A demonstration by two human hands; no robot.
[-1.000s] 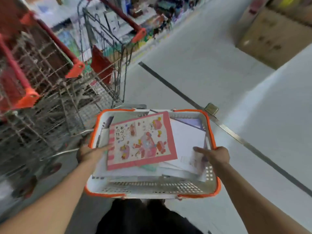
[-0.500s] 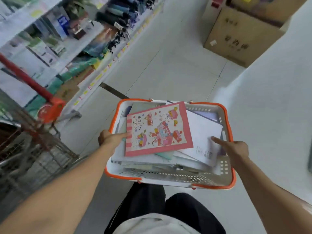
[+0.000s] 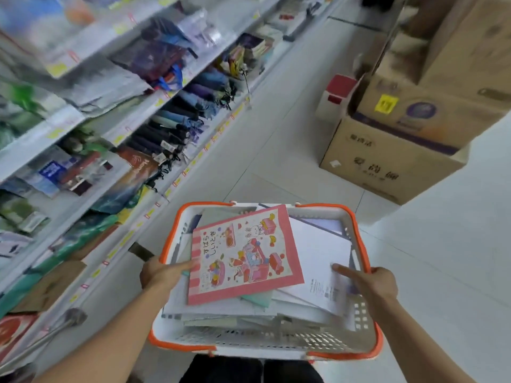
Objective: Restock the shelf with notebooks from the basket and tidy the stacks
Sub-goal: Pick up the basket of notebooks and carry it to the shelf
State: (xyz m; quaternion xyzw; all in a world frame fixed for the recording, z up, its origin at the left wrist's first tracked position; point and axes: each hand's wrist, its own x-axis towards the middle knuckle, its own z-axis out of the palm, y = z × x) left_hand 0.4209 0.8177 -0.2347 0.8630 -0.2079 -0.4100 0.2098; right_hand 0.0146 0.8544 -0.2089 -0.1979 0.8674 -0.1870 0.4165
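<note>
A white basket (image 3: pixel 265 344) with an orange rim is carried in front of me at waist height. It holds a loose pile of notebooks, topped by a pink notebook (image 3: pixel 243 252) with cartoon drawings and a white notebook (image 3: pixel 320 261) beside it. My left hand (image 3: pixel 160 273) grips the basket's left rim, its thumb lying on the pile. My right hand (image 3: pixel 370 280) grips the right rim, thumb pressed on the white notebook. The shelves (image 3: pixel 83 128) run along my left, full of goods.
Stacked cardboard boxes (image 3: pixel 409 128) stand on the floor ahead to the right, with a small red and white box (image 3: pixel 337 92) beside them. Folded umbrellas (image 3: pixel 177 125) fill a middle shelf. The pale tiled aisle floor (image 3: pixel 276 134) runs ahead between shelves and boxes.
I have walked and turned along the aisle: the wire carts on the left have dropped out of view and the shelves now fill the left side. Both hands keep the same hold on the basket.
</note>
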